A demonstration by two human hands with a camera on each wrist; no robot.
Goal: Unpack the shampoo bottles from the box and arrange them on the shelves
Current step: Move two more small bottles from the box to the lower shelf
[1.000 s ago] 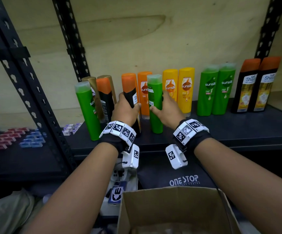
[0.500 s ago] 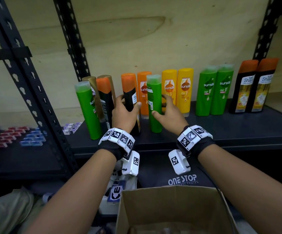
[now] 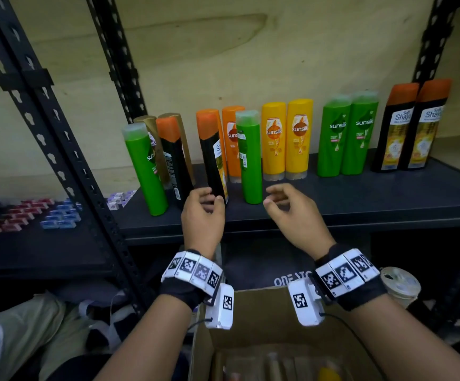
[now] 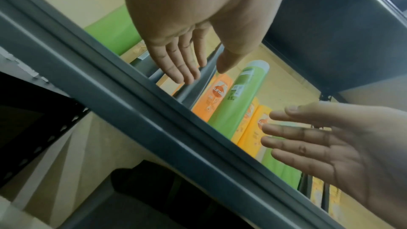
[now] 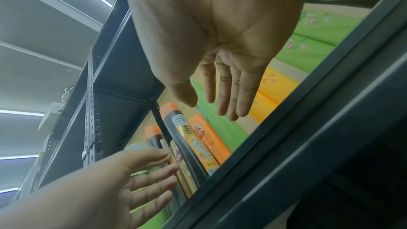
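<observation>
On the dark shelf (image 3: 361, 204) stand a black bottle with an orange cap (image 3: 212, 160) and a green bottle (image 3: 248, 160), in front of a row of orange, yellow, green and black bottles. My left hand (image 3: 204, 204) hovers just before the black bottle's base, fingers relaxed and holding nothing. My right hand (image 3: 281, 202) hangs to the right of the green bottle, apart from it, also with nothing in it. Both wrist views confirm this: the left hand (image 4: 202, 74) and the right hand (image 5: 209, 109) have straight fingers. The cardboard box (image 3: 251, 298) lies below my wrists, its contents blurred.
Another green bottle (image 3: 145, 171) and a black one (image 3: 174, 160) stand at the row's left end before gold bottles. Slanted perforated posts (image 3: 44, 133) border the shelf. Small packets (image 3: 31, 215) lie on the left shelf. A cup (image 3: 399, 284) sits low right.
Both hands have let go of the black and the green bottle and drawn back to the shelf's front edge. The two bottles stay standing.
</observation>
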